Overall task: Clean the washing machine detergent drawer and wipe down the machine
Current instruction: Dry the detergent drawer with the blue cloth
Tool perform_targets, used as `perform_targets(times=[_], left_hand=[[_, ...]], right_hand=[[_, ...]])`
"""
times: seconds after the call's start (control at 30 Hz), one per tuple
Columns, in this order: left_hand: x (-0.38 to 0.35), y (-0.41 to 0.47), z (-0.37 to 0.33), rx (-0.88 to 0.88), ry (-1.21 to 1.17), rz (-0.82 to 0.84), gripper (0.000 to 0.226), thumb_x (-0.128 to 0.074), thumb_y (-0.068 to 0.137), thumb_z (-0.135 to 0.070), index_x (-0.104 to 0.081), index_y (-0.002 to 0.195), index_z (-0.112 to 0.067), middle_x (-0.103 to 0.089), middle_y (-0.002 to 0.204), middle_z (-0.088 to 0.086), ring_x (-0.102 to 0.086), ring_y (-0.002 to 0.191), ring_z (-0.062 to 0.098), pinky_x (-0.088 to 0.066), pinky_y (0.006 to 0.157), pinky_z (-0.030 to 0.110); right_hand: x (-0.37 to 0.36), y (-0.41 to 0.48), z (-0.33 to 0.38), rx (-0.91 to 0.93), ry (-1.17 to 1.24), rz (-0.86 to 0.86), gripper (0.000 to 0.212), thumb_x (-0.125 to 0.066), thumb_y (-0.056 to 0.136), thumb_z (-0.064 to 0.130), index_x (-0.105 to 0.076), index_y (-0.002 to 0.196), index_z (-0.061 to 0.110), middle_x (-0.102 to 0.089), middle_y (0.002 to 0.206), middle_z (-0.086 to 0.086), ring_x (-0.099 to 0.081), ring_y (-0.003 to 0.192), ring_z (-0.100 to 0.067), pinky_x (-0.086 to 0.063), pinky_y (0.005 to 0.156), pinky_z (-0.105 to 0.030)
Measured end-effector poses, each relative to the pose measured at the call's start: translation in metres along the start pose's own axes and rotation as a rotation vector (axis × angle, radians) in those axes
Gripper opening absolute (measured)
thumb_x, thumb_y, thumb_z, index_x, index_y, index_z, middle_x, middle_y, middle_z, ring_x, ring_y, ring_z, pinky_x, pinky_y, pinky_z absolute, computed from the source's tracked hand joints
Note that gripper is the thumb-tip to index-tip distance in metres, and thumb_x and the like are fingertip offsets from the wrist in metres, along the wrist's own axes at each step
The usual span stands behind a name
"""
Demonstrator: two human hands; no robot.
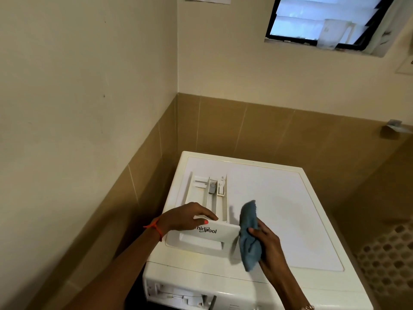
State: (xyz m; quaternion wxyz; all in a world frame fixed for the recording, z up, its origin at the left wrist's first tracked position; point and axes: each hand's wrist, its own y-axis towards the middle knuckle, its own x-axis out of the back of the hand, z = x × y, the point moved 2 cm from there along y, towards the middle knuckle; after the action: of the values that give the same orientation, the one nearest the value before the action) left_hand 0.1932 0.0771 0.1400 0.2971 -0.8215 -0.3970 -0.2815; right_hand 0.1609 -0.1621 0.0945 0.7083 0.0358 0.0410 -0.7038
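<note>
the detergent drawer (218, 206) lies out of its slot on the washing machine's (279, 209) top surface, toward the machine's front-left corner. its branded front panel faces the person and its compartments run back toward the machine's rear. the left hand (185, 217) grips the front panel, fingers curled over its top edge and thumb on its face. the right hand (268, 245) is clamped on a bunched blue cloth (249, 233), held over the machine's top just right of the panel. the drawer looks like thin moulded plastic — light and stiff, probably slick where detergent film or water sits, so it could skate on the smooth top if wiped unsteadied. the front panel with its recessed pull seems the sturdiest place to hold. the side walls look thin, and the small grey insert (212, 187) in the middle compartment may be removable and could pop loose. the cloth is soft and limp, good for pushing into corners. on the machine's front face, at its left, the open drawer slot (176, 294) shows. walls close in on the machine's left and rear — little elbow room there. a window (324, 19) sits high above the machine's rear right.
</note>
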Motion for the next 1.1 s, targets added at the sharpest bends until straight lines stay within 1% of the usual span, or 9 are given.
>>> perform_targets(times=[0.1,0.2,0.33,0.47,0.57,0.63,0.73,0.97,1.1], left_hand=[[-0.003,-0.001,0.004,-0.010,-0.033,-0.050,0.032,-0.051,0.093,-0.014,-0.058,0.125,-0.013,-0.059,0.128,0.005,-0.056,0.117,0.019,-0.045,0.099,0.026],[-0.006,-0.001,0.004,-0.021,-0.014,-0.106,0.031,-0.052,0.093,-0.015,-0.059,0.123,-0.010,-0.061,0.126,0.006,-0.055,0.117,0.017,-0.034,0.108,0.028],[-0.006,0.000,0.004,0.009,0.010,-0.131,0.031,-0.049,0.095,-0.018,-0.059,0.124,-0.015,-0.061,0.126,0.003,-0.054,0.119,0.016,-0.014,0.113,0.030],[-0.008,0.000,0.008,0.034,0.022,-0.114,0.031,-0.049,0.095,-0.022,-0.058,0.124,-0.018,-0.058,0.130,0.004,-0.054,0.119,0.017,-0.018,0.112,0.030],[-0.009,0.001,0.009,0.052,0.029,-0.108,0.032,-0.049,0.094,-0.024,-0.058,0.124,-0.019,-0.057,0.132,0.003,-0.054,0.119,0.018,-0.015,0.114,0.031],[-0.010,0.001,0.008,0.058,0.037,-0.111,0.033,-0.050,0.094,-0.024,-0.057,0.125,-0.019,-0.057,0.132,0.003,-0.056,0.117,0.019,-0.022,0.112,0.030],[-0.010,0.000,0.006,0.067,0.060,-0.118,0.034,-0.050,0.094,-0.024,-0.055,0.127,-0.018,-0.055,0.133,0.003,-0.057,0.115,0.019,-0.030,0.107,0.026],[-0.008,-0.003,0.001,0.053,0.094,-0.124,0.035,-0.049,0.094,-0.025,-0.054,0.128,-0.020,-0.055,0.134,0.001,-0.055,0.118,0.017,-0.021,0.112,0.028],[-0.010,-0.004,0.000,0.036,0.087,-0.146,0.036,-0.056,0.091,-0.027,-0.056,0.126,-0.022,-0.056,0.132,-0.002,-0.053,0.120,0.015,-0.026,0.110,0.029]], right_hand=[[-0.026,-0.003,0.004,0.034,-0.228,0.081,0.039,-0.071,0.077,0.005,-0.067,0.105,0.032,-0.067,0.108,0.015,-0.061,0.105,-0.002,-0.048,0.089,-0.017],[-0.044,-0.012,0.004,0.107,-0.350,0.106,0.033,-0.071,0.077,0.020,-0.063,0.100,0.042,-0.064,0.099,0.027,-0.062,0.097,0.005,-0.045,0.078,-0.005],[-0.045,-0.014,-0.010,0.104,-0.293,-0.018,0.080,-0.070,0.059,0.064,-0.049,0.123,0.020,-0.064,0.103,0.025,-0.061,0.096,0.010,-0.046,0.081,-0.004],[-0.041,-0.020,-0.017,-0.103,-0.139,-0.022,0.042,-0.071,0.080,0.017,-0.061,0.120,0.020,-0.069,0.109,0.003,-0.067,0.097,-0.013,-0.054,0.075,-0.015],[-0.033,-0.015,-0.028,-0.253,-0.088,-0.042,0.057,-0.074,0.075,0.032,-0.055,0.118,0.000,-0.060,0.119,-0.015,-0.058,0.108,-0.029,-0.050,0.064,-0.008],[-0.030,-0.013,-0.036,-0.292,-0.083,-0.105,0.045,-0.061,0.087,0.015,-0.048,0.126,-0.005,-0.054,0.126,-0.026,-0.053,0.110,-0.035,-0.048,0.065,-0.009],[-0.032,-0.016,-0.041,-0.298,-0.126,-0.122,0.035,-0.070,0.080,0.027,-0.058,0.109,0.010,-0.063,0.113,-0.016,-0.059,0.096,-0.031,-0.051,0.065,-0.010],[-0.025,-0.021,-0.039,-0.326,-0.146,0.010,0.024,-0.065,0.085,0.008,-0.063,0.108,0.011,-0.069,0.108,-0.014,-0.068,0.093,-0.025,-0.055,0.074,-0.031],[-0.023,-0.026,-0.049,-0.342,-0.211,-0.063,0.096,-0.083,0.025,0.055,-0.060,0.105,0.007,-0.067,0.098,-0.007,-0.064,0.084,-0.022,-0.052,0.065,-0.016]])
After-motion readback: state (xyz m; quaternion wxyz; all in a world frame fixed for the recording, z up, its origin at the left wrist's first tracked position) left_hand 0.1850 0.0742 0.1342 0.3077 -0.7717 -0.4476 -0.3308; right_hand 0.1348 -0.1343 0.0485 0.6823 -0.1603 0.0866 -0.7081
